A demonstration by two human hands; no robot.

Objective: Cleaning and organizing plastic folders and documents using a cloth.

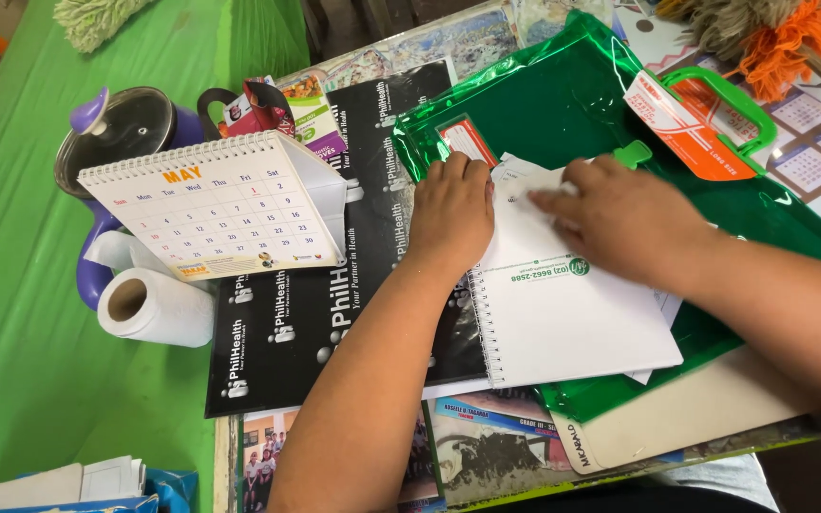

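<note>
Left hand (450, 211) flat, pinning spiral notebook (567, 304); right hand (620, 217) apparently pinching loose papers (525, 176) at green plastic envelope (544, 104). Sliding them needs steady notebook.

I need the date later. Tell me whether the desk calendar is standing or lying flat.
Standing. The desk calendar is propped up tent-style, its spiral binding at the top ridge and its side panel visible, left of the left hand.

The desk (525, 475) is crowded. To the left, a standing desk calendar (211, 204), a purple pot (121, 128) and a paper roll (154, 306) block the way. The green plastic case (563, 95) fills the right, its handle (729, 100) raised. Flat passage lies over the black folder (306, 323) and the white notebook (572, 313).
</note>
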